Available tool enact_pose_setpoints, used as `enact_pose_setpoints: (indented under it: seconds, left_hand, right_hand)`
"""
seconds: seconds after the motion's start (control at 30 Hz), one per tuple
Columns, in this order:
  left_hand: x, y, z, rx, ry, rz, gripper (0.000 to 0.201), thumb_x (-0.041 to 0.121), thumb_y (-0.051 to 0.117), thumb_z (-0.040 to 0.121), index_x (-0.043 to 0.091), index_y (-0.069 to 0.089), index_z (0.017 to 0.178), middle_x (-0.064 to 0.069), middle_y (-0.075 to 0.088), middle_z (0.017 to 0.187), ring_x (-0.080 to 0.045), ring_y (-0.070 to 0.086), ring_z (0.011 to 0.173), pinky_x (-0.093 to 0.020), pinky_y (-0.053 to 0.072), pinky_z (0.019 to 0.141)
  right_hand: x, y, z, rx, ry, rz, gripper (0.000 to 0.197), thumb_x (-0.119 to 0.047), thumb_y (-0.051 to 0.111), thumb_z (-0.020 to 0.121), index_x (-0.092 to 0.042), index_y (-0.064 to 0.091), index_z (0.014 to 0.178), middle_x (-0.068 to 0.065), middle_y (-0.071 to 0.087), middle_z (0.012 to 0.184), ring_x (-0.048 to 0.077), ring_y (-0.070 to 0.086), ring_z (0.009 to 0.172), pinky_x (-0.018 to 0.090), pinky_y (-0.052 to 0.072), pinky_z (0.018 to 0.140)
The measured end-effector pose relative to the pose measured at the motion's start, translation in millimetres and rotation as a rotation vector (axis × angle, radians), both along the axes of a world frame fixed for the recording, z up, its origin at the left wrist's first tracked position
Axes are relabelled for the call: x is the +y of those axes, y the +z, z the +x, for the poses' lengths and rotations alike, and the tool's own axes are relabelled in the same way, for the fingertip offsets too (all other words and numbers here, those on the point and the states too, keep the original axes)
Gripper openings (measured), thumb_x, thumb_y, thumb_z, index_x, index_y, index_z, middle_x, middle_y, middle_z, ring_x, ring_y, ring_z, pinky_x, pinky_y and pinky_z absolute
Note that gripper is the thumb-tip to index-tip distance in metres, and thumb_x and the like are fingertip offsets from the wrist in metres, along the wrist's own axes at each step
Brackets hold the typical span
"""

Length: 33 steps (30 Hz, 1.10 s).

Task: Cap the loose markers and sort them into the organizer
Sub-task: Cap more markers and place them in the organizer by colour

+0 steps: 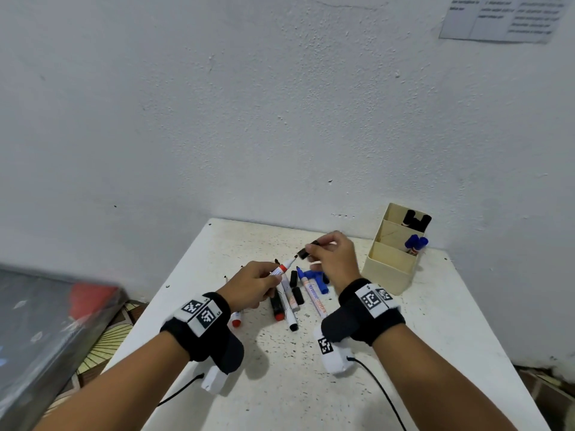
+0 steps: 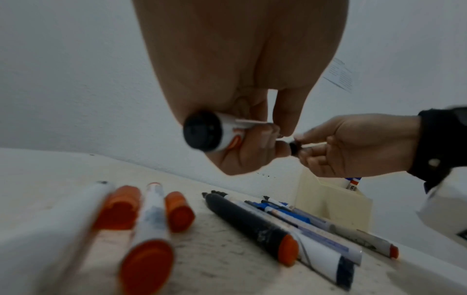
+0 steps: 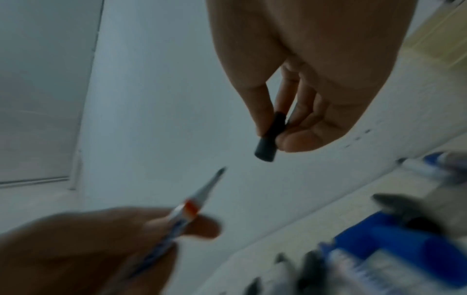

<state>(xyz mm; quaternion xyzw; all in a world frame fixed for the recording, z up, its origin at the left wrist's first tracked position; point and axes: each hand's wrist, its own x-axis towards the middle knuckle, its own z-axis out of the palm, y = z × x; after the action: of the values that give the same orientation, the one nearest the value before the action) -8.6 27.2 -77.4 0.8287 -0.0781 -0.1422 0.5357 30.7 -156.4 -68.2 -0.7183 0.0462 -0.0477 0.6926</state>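
The left hand [image 1: 252, 283] grips an uncapped marker [image 1: 281, 269] with a red band, fingers curled round its barrel, its dark tip pointing up and right toward the right hand [image 1: 334, 255]. The right hand pinches a black cap [image 1: 308, 248] between thumb and fingertips, the cap's open end facing the marker's tip; tip and cap are near each other but apart, as the right wrist view shows plainly. Both are held above the white, speckled counter [image 1: 435, 337]. Under the hands lies a loose pile [image 1: 298, 293] of markers and caps: a black-barrelled marker with a red end, a white one with a black end, a blue-tipped one with orange print, blue caps and black caps. Left of the pile, in the left wrist view, two orange-red caps [image 2: 177, 211] lie between white markers. A cream organizer [image 1: 389, 275] with three compartments stands at the counter's far right, near the wall. Its far compartment holds black-capped markers [image 1: 415, 219], its middle one blue-capped markers [image 1: 415, 242]; nothing shows in the near one.
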Motion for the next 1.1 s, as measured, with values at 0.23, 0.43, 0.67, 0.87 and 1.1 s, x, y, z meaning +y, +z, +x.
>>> enact_pose_setpoints:
  seconds: [0.23, 0.43, 0.67, 0.87, 1.1]
  left_hand:
    - [23, -6, -5, -0.002, 0.018, 0.027, 0.025, 0.011, 0.047, 0.098, 0.011, 0.050, 0.074, 0.005, 0.054, 0.051, -0.015, 0.038, 0.041, -0.025, 0.036, 0.045]
    - [24, -6, -5, -0.005, 0.075, 0.017, 0.023, 0.009, 0.047, 0.098, 0.008, 0.050, 0.075, 0.002, 0.058, 0.053, -0.015, 0.041, 0.042, -0.023, 0.037, 0.043]
    - [27, -1, -8, -0.009, 0.104, 0.027, 0.022, 0.010, 0.048, 0.098, 0.007, 0.049, 0.076, -0.009, 0.060, 0.064, -0.011, 0.045, 0.041, -0.021, 0.039, 0.043]
    - [27, 3, -10, -0.016, 0.103, 0.032, 0.021, 0.011, 0.048, 0.098, 0.006, 0.049, 0.077, -0.005, 0.058, 0.062, -0.011, 0.046, 0.043, -0.021, 0.040, 0.044]
    - [19, 7, -8, -0.013, 0.082, 0.013, 0.017, 0.013, 0.048, 0.097, 0.008, 0.056, 0.083, -0.007, 0.062, 0.068, -0.021, 0.046, 0.051, -0.025, 0.040, 0.046]
  right_hand:
    - [-50, -27, 19, 0.207, 0.112, -0.869, 0.012, -0.007, 0.067, 0.083, -0.011, 0.064, 0.095, 0.011, 0.065, 0.099, 0.020, 0.058, 0.078, 0.027, 0.047, 0.069]
    - [-17, -18, 6, -0.028, 0.486, -1.040, 0.037, -0.012, 0.069, 0.078, -0.022, 0.064, 0.113, -0.003, 0.054, 0.096, 0.015, 0.054, 0.085, 0.028, 0.048, 0.072]
    - [13, -24, 3, -0.010, 0.596, -1.325, 0.022, -0.013, 0.073, 0.070, -0.015, 0.065, 0.091, 0.003, 0.063, 0.092, 0.023, 0.063, 0.081, 0.031, 0.054, 0.066]
    - [3, -9, 9, -0.090, 0.243, -0.536, 0.031, -0.010, 0.081, 0.069, -0.014, 0.057, 0.087, 0.006, 0.065, 0.089, 0.022, 0.062, 0.078, 0.032, 0.051, 0.065]
    - [21, 6, 1, -0.184, 0.176, -0.237, 0.031, -0.001, 0.081, 0.068, -0.006, 0.060, 0.088, 0.005, 0.071, 0.085, 0.011, 0.066, 0.068, 0.021, 0.052, 0.061]
